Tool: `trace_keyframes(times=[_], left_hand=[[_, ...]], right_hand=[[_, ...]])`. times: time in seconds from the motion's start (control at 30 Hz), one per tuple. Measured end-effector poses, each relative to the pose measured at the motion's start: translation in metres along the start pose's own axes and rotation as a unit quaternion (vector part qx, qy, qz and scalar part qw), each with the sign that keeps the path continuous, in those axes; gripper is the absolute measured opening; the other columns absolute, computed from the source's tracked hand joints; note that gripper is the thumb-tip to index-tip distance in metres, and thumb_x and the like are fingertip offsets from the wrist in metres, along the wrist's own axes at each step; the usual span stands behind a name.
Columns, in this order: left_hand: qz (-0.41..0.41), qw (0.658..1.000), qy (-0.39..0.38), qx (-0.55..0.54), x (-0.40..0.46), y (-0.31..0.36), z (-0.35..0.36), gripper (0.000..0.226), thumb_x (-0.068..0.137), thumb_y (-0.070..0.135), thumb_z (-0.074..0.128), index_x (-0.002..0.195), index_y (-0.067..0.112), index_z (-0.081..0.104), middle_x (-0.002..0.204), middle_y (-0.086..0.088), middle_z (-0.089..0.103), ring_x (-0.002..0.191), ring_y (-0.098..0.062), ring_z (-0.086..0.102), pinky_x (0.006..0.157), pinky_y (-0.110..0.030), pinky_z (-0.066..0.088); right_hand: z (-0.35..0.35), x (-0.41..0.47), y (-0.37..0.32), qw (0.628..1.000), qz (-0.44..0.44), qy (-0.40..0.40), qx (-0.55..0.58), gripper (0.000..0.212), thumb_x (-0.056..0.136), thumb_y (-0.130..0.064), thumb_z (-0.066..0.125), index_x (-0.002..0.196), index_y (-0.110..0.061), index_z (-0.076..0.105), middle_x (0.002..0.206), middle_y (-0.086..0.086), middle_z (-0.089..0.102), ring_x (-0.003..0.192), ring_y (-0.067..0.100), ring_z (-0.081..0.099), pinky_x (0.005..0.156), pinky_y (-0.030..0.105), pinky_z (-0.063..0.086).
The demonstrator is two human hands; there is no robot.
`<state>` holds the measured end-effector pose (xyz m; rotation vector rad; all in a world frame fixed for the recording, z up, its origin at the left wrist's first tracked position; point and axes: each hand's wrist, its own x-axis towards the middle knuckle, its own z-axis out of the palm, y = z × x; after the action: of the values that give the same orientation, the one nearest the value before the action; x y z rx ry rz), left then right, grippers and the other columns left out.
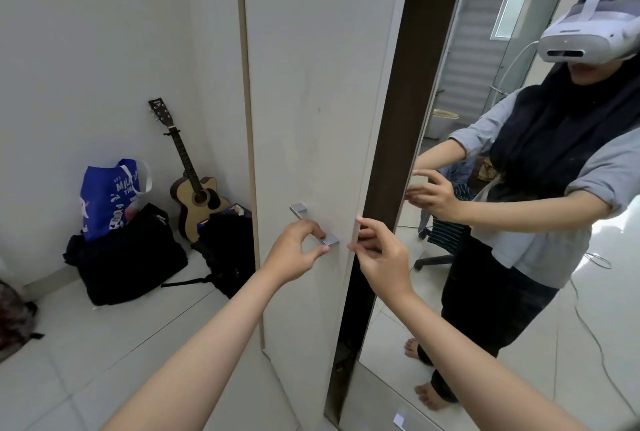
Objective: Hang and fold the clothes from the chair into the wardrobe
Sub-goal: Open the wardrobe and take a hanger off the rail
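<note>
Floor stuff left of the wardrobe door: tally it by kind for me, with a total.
Black bags: 2, a duffel and a backpack
Blue tote: 1
Guitar: 1
Dark patterned bag at the left edge: 1, only partly in view
Total: 5

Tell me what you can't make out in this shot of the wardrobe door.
Head view only:
- Wardrobe inside: hidden behind the door; only a dark gap shows.
- Chair and clothes: seen only in the mirror, mostly covered by the person's reflection.
- Left hand on the handle: fingers cover its middle.
- Right hand: fingertips curl round the door edge, out of sight.
- Blue bag: print too small to read.
</note>
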<state>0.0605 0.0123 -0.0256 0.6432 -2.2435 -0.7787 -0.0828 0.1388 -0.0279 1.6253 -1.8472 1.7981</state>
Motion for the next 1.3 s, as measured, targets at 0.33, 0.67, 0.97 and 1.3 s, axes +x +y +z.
trace_keyframes(times=[0.33, 0.67, 0.97, 1.3], left_hand=[[-0.057, 0.996, 0.064, -0.026, -0.07, -0.012, -0.055, 0.022, 0.088, 0.024, 0.063, 0.11, 0.022, 0.065, 0.119, 0.017, 0.061, 0.115, 0.004, 0.052, 0.104, -0.023, 0.039], [0.02, 0.97, 0.23, -0.073, -0.107, 0.018, -0.112, 0.046, 0.092, 0.004, 0.05, 0.126, 0.034, 0.044, 0.123, 0.003, 0.059, 0.115, -0.014, 0.058, 0.096, -0.034, 0.049], [0.022, 0.94, 0.313, 0.136, -0.1, 0.019, -0.165, 0.035, 0.088, 0.01, 0.063, 0.118, 0.026, 0.059, 0.104, 0.008, 0.056, 0.089, -0.007, 0.057, 0.081, -0.023, 0.049], [0.031, 0.865, 0.394, 0.31, -0.066, 0.046, -0.217, 0.056, 0.079, 0.008, 0.067, 0.132, 0.014, 0.05, 0.133, -0.006, 0.046, 0.12, -0.015, 0.05, 0.097, -0.026, 0.045]], right_hand=[[0.046, -0.024, -0.056, 0.993, -0.037, -0.074, 0.085, 0.052, 0.08, -0.002, 0.073, 0.122, -0.026, 0.056, 0.08, -0.012, 0.064, 0.081, 0.005, 0.069, 0.073, 0.021, 0.056], [0.108, -0.01, -0.088, 0.963, -0.106, -0.215, 0.125, 0.037, 0.085, -0.006, 0.065, 0.118, -0.022, 0.061, 0.094, -0.004, 0.072, 0.089, 0.006, 0.069, 0.078, 0.038, 0.058], [0.16, 0.05, -0.114, 0.933, -0.177, -0.263, 0.169, 0.044, 0.085, -0.005, 0.064, 0.124, -0.025, 0.058, 0.103, -0.007, 0.066, 0.092, 0.007, 0.063, 0.077, 0.033, 0.057], [0.192, 0.133, -0.143, 0.903, -0.308, -0.223, 0.199, 0.058, 0.076, -0.013, 0.073, 0.13, -0.02, 0.054, 0.111, 0.003, 0.047, 0.102, 0.013, 0.051, 0.084, 0.035, 0.051]])
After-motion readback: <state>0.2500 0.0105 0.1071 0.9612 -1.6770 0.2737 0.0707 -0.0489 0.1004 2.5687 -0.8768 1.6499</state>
